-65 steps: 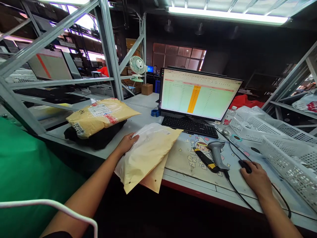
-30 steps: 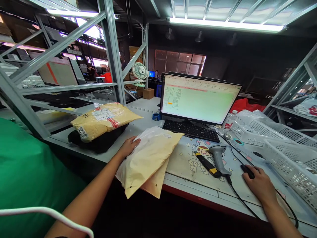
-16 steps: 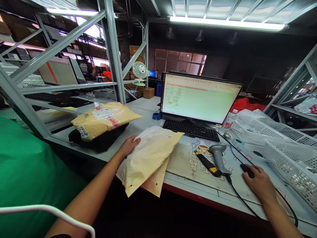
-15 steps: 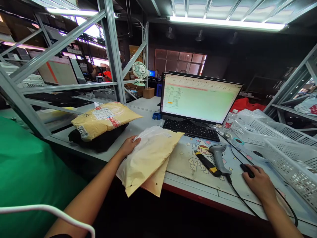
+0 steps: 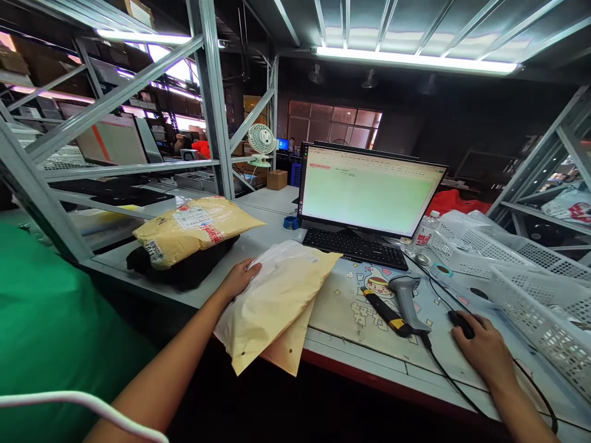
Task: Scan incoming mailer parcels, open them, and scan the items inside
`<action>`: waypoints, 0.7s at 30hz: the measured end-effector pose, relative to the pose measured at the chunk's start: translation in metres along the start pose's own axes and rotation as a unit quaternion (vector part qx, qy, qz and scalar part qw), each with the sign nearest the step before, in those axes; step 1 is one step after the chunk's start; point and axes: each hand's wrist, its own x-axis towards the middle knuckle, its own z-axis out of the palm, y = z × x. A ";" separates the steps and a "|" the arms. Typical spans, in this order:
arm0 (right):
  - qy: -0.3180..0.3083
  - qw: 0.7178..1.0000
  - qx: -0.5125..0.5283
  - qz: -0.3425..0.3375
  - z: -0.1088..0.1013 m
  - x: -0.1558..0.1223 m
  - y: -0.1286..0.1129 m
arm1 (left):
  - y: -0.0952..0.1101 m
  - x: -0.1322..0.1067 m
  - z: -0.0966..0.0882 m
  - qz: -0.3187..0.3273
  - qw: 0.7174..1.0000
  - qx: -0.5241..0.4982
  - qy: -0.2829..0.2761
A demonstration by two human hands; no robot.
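My left hand (image 5: 242,278) grips the left edge of a pale yellow mailing bag (image 5: 281,289), thumb on top and the other fingers mostly hidden. A second bag (image 5: 293,341) of similar colour lies under it, and both overhang the desk's front edge. On the right, my right hand (image 5: 482,344) is curled over a black computer mouse (image 5: 462,323). Between the hands, a grey barcode scanner (image 5: 410,301) rests on the printed desk mat (image 5: 337,307) beside a yellow-and-black utility knife (image 5: 385,311). The monitor (image 5: 369,191) shows a mostly blank spreadsheet behind a black keyboard (image 5: 355,248).
A taped yellow parcel (image 5: 198,227) sits on a black item (image 5: 184,267) at the left. White perforated baskets (image 5: 540,307) line the right side. Blue tape (image 5: 290,223) lies beside the monitor. A metal rack post (image 5: 212,98) rises at the left, near a green bag (image 5: 50,320).
The monitor's listing has shrunk from many rows to a few lines near the top. The view has shifted slightly; both hands keep their places on the mailing bag and mouse.
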 end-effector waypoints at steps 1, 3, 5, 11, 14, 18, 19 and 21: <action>0.006 1.000 0.000 -0.003 0.001 0.000 0.000 | 0.000 0.000 0.000 0.000 1.000 -0.003 -0.002; 0.008 1.000 -0.003 -0.003 0.001 0.000 0.000 | 0.000 0.001 0.000 0.000 1.000 -0.004 -0.005; 0.002 1.000 -0.004 0.004 0.002 0.000 -0.001 | 0.000 0.001 0.000 -0.001 1.000 0.002 -0.003; -0.015 1.000 0.002 0.001 0.005 0.001 0.002 | 0.001 0.000 0.000 -0.001 1.000 0.019 -0.003; -0.017 1.000 0.012 -0.004 0.009 0.004 0.006 | 0.001 -0.001 0.000 -0.003 1.000 0.014 -0.003; -0.009 0.999 0.027 -0.020 0.015 0.006 0.012 | 0.002 -0.002 0.000 -0.002 1.000 0.009 0.001; -0.006 0.999 0.030 -0.023 0.016 0.007 0.014 | 0.003 -0.002 0.000 -0.001 1.000 0.008 0.002; -0.004 0.999 0.035 -0.027 0.018 0.007 0.015 | 0.003 -0.002 0.000 -0.001 1.000 0.002 0.003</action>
